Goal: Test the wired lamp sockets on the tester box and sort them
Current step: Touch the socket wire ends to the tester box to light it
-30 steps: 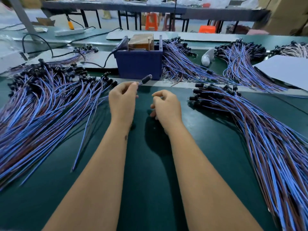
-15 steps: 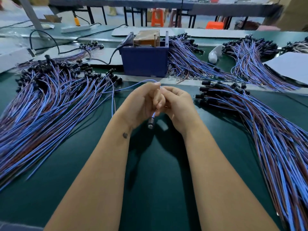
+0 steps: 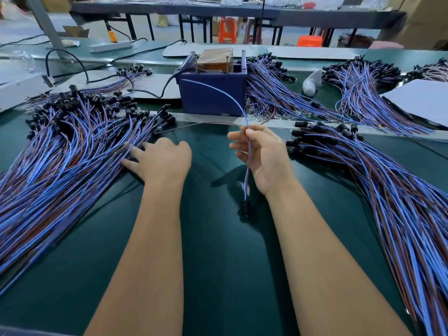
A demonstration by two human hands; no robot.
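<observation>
Since the hands parted, the left grip (image 3: 162, 159) lies spread on the pile (image 3: 72, 151) at the desk's (image 3: 218, 263) left edge; the right grip (image 3: 263, 156) pinches the wired socket's (image 3: 244, 209) leads, socket dangling mid-desk.

The left pile of wired sockets (image 3: 60, 166) is cut off by the frame edge, its near wires blurred; the tester box (image 3: 213, 93) interior is hidden.

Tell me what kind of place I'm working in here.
Most likely a factory assembly or testing line. Big piles of wired lamp sockets cover a long green bench, a blue tester box sits at the middle, and more worktables and plastic stools stand behind.
</observation>
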